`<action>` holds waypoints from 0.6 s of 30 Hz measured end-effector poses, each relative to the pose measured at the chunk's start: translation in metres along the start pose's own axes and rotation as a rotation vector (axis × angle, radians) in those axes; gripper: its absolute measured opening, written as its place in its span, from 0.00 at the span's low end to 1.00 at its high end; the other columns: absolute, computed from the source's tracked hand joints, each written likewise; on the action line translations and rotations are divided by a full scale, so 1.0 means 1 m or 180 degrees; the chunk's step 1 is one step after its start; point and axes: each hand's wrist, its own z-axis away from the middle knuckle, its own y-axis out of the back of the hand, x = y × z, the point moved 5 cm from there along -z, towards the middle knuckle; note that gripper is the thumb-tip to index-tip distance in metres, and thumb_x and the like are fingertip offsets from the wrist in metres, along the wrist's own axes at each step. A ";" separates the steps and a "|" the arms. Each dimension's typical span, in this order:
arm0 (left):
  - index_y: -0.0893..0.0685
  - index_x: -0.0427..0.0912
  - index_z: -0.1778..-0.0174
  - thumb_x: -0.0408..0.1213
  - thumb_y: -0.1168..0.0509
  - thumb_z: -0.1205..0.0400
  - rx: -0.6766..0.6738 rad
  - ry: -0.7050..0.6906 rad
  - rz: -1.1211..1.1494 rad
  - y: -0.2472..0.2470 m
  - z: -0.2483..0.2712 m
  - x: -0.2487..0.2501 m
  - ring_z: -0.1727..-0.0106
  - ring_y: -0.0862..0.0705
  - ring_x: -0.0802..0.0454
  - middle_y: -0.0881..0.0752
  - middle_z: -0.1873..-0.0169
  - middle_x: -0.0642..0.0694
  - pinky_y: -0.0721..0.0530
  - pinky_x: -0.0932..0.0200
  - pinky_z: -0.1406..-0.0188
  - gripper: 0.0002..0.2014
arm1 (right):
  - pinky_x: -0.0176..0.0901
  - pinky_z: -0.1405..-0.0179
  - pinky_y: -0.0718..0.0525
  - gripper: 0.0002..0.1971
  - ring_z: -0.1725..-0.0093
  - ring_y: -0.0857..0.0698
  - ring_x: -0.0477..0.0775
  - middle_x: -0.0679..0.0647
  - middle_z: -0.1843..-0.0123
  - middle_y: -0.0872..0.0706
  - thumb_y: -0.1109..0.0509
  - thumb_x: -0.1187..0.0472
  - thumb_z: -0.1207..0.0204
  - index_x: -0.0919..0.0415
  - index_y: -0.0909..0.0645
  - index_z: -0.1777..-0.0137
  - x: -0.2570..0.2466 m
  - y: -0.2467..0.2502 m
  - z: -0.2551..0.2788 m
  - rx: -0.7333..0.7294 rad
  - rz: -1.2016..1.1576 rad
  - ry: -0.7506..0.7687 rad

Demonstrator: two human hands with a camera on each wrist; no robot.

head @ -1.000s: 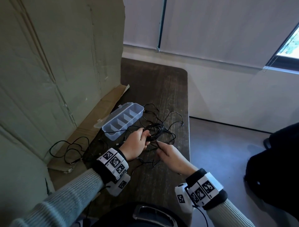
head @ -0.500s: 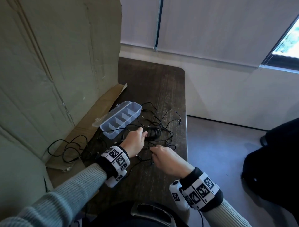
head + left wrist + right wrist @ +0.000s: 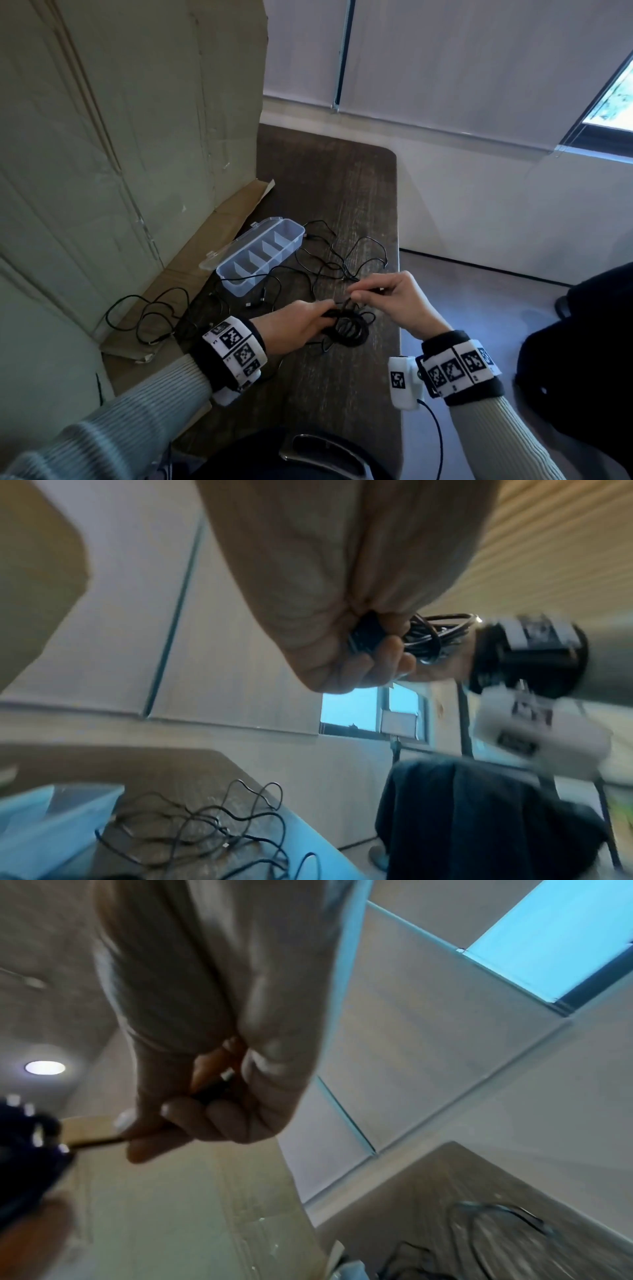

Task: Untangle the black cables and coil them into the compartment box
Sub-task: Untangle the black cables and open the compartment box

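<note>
A small coil of black cable [image 3: 349, 329] hangs just above the dark wooden table [image 3: 342, 178], gripped by my left hand [image 3: 301, 323]. The left wrist view shows those fingers [image 3: 369, 664] curled round the coil [image 3: 438, 637]. My right hand [image 3: 394, 298] pinches the cable's plug end [image 3: 371, 291] just above the coil; its wrist view shows the plug [image 3: 219, 1085] between thumb and fingers. More tangled black cables [image 3: 342, 260] lie loose on the table. The clear compartment box [image 3: 260, 260] stands open to the left of them, and its compartments look empty.
A big cardboard sheet [image 3: 120, 137] leans along the table's left side, its folded flap [image 3: 191, 267] under the box lid. Another black cable [image 3: 147, 315] lies on that flap. The table's right edge [image 3: 399, 308] is right under my right hand. A dark bag [image 3: 582, 359] sits on the floor.
Both hands have come nearer to me and lifted, carrying the coil. My right hand has risen from the table and now pinches the cable's plug end above the coil.
</note>
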 end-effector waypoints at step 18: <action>0.24 0.39 0.56 0.40 0.48 0.11 0.1493 0.0735 0.2252 0.013 -0.011 -0.021 0.80 0.28 0.59 0.24 0.75 0.47 0.31 0.65 0.77 0.13 | 0.28 0.66 0.20 0.08 0.68 0.17 0.39 0.48 0.65 0.14 0.29 0.70 0.23 0.62 0.10 0.50 0.018 -0.063 0.014 0.1264 0.0469 0.0697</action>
